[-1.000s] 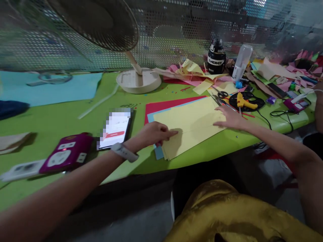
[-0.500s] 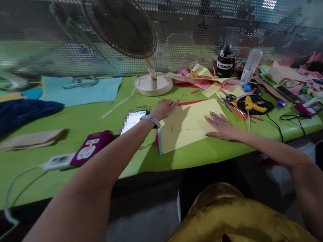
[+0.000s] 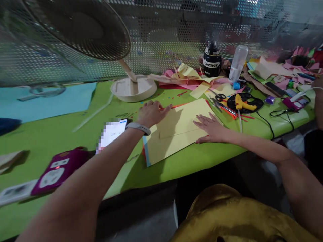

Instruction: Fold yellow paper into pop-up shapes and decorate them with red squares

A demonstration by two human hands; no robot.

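A stack of paper sheets lies on the green table (image 3: 75, 131), with a yellow sheet (image 3: 174, 134) on top and blue and red edges showing beneath. My left hand (image 3: 151, 113) rests on the stack's far left corner, fingers loosely curled on the paper. My right hand (image 3: 210, 127) lies flat with spread fingers on the yellow sheet's right side. A grey wristband sits on my left wrist.
A phone (image 3: 112, 133) lies left of the stack, a purple power strip (image 3: 59, 169) nearer left. A fan base (image 3: 133, 88) stands behind. Scissors (image 3: 218, 97), a yellow glue gun (image 3: 243, 102), a black bottle (image 3: 212, 62), paper scraps and cables crowd the right.
My left hand went from the stack's near left edge to its far left corner. My right hand slid left across the yellow sheet. The stack has turned slightly.
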